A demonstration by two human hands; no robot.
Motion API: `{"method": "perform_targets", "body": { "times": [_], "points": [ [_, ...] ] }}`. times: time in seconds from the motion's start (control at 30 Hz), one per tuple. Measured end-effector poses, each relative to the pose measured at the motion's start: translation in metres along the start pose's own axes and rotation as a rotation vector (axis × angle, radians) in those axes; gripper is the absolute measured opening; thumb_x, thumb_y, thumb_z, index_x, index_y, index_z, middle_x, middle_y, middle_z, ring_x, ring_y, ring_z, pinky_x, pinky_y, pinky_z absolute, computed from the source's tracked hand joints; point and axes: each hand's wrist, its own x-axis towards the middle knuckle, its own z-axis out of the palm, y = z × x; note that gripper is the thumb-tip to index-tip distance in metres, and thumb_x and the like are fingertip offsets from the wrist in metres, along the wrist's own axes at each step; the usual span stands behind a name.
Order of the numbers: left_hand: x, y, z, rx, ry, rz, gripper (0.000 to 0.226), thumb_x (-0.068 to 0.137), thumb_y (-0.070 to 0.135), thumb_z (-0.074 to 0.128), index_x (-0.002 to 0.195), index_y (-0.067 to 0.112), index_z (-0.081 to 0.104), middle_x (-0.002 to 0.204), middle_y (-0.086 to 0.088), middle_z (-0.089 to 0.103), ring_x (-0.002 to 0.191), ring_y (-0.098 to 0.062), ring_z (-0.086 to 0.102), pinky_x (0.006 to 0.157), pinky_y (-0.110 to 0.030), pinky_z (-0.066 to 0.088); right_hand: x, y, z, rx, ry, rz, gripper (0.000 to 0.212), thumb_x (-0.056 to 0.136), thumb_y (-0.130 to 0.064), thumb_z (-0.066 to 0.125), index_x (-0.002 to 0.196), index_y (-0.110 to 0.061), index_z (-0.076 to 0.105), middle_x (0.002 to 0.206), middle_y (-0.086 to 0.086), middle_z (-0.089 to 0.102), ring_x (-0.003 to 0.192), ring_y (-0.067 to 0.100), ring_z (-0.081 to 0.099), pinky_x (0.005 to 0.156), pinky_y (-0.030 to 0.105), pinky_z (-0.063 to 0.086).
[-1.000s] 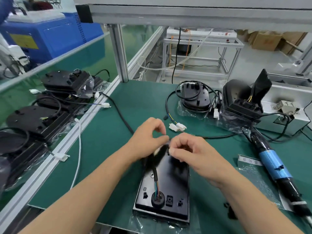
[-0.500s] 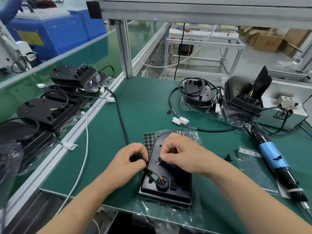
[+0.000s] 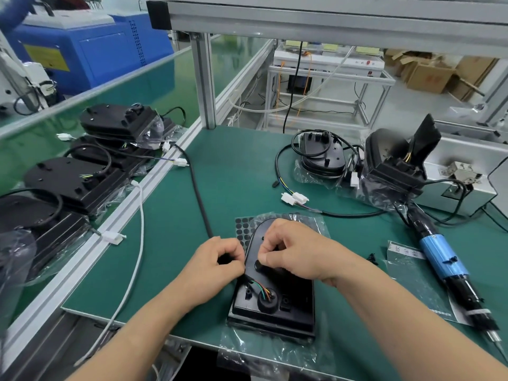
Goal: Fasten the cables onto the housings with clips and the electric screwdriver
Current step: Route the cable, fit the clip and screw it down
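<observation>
Both hands curled, fingertips pinched — left (image 3: pixel 214 266), right (image 3: pixel 298 250).

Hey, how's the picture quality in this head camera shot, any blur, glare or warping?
Head view: wide-angle warping bends the frame beam and stretches the forearms at the lower edge; lighting is even and soft, with faint shadows under the hands; glare shows on the plastic bag and the glossy black housing; the left border and the electric screwdriver tip look smeared.
</observation>
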Motion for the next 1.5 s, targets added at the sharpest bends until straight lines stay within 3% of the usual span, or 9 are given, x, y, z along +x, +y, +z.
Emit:
{"method": "perform_targets", "body": {
  "times": [0.07,0.2,0.47,0.63,0.87,1.07,1.23,1.37,1.5],
  "points": [
    [0.000,0.000,0.000,0.000,-0.007,0.000,0.015,0.068,0.021,0.054,0.069,0.006,0.057,0.065,0.016,0.055,0.074,-0.002,0.046,0.083,-0.014,0.031,0.000,0.001,0.001,0.032,0.003,0.013,0.017,0.087,-0.012,0.068,0.072,-0.018,0.070,0.097,0.018,0.067,0.066,0.011,0.054,0.054,0.012,0.041],
    [0.002,-0.002,-0.002,0.017,-0.018,0.011,0.014,0.068,0.021,0.055,0.068,0.007,0.057,0.066,0.016,0.057,0.074,-0.003,0.046,0.079,-0.013,0.032,0.000,0.002,0.005,0.004,0.036,0.010,0.024,0.087,-0.016,0.070,0.066,-0.027,0.067,0.080,-0.003,0.062,0.057,-0.006,0.051,0.057,0.008,0.041],
    [0.003,-0.004,-0.002,0.029,-0.020,0.030,0.009,0.068,0.022,0.055,0.066,0.013,0.056,0.068,0.016,0.058,0.078,-0.005,0.047,0.072,-0.016,0.034,0.001,0.000,0.008,-0.044,0.061,0.029,0.021,0.085,-0.018,0.070,0.066,-0.026,0.068,0.086,0.001,0.065,0.070,0.004,0.054,0.073,0.026,0.048],
    [0.003,-0.006,-0.002,0.035,-0.028,0.031,0.006,0.068,0.022,0.055,0.065,0.017,0.055,0.068,0.015,0.059,0.081,-0.008,0.049,0.073,-0.020,0.036,0.001,0.000,0.011,-0.111,0.085,0.031,0.012,0.086,-0.017,0.068,0.076,-0.014,0.074,0.083,-0.001,0.063,0.070,0.005,0.053,0.080,0.034,0.051],
    [0.005,-0.007,-0.003,0.047,-0.037,0.047,0.007,0.069,0.022,0.055,0.066,0.016,0.056,0.069,0.015,0.059,0.081,-0.008,0.049,0.074,-0.017,0.036,-0.001,-0.001,0.012,-0.160,0.109,0.016,0.014,0.087,-0.017,0.066,0.080,-0.007,0.074,0.094,0.005,0.067,0.088,0.022,0.062,0.082,0.036,0.052],
    [0.005,-0.009,-0.003,0.053,-0.037,0.052,0.010,0.069,0.022,0.056,0.067,0.012,0.057,0.073,0.009,0.062,0.081,-0.009,0.051,0.078,-0.013,0.033,-0.001,0.001,0.016,-0.249,0.148,0.000,0.021,0.089,-0.020,0.063,0.082,-0.003,0.072,0.105,0.004,0.058,0.092,0.018,0.057,0.082,0.032,0.047],
    [0.004,-0.007,-0.002,0.037,-0.027,0.070,0.012,0.072,0.024,0.055,0.065,0.015,0.056,0.068,0.011,0.059,0.082,-0.011,0.050,0.078,-0.020,0.036,-0.002,0.002,0.018,-0.248,0.170,-0.003,0.022,0.089,-0.022,0.064,0.081,-0.003,0.071,0.104,0.001,0.056,0.088,0.016,0.056,0.076,0.029,0.046],
    [0.005,-0.002,0.001,0.063,0.008,0.083,0.028,0.077,0.035,0.059,0.065,0.010,0.056,0.063,0.012,0.055,0.079,-0.013,0.050,0.073,-0.020,0.037,-0.002,0.002,0.018,-0.242,0.180,-0.004,0.021,0.088,-0.021,0.061,0.080,-0.004,0.071,0.102,-0.001,0.054,0.088,0.017,0.059,0.078,0.035,0.051],
    [0.008,0.003,-0.002,0.068,-0.019,0.069,0.033,0.074,0.040,0.063,0.061,0.011,0.053,0.060,0.008,0.052,0.066,-0.009,0.048,0.065,-0.018,0.037,-0.002,0.003,0.020,-0.224,0.195,-0.017,0.018,0.089,-0.024,0.062,0.079,-0.011,0.070,0.102,-0.005,0.050,0.086,0.012,0.053,0.075,0.027,0.047]
  ]
}}
